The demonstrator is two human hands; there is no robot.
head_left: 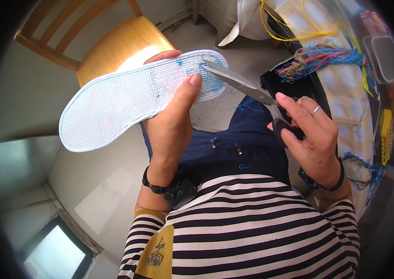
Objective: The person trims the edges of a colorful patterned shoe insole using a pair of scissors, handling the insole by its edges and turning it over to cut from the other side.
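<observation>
A white mesh insole (113,102) with pale blue edging is held up in my left hand (174,116). The left thumb presses on its upper face, and fingertips show past its far edge. Blue stitching covers part of the narrower end at the right, with small blue thread bits on the mesh. My right hand (311,135) grips the dark handles of a pair of scissors (248,88). Their blades look slightly parted, and the tips lie over the blue stitches. Whether the tips touch a thread is too small to tell.
A wooden chair (113,51) stands at the far left. To the right, a checked cloth (345,107) on the table bears a bundle of colourful threads (322,60), yellow cord (299,35), a clear plastic box (384,58) and blue thread scraps (364,169). Thread snippets lie on my dark trousers (252,111).
</observation>
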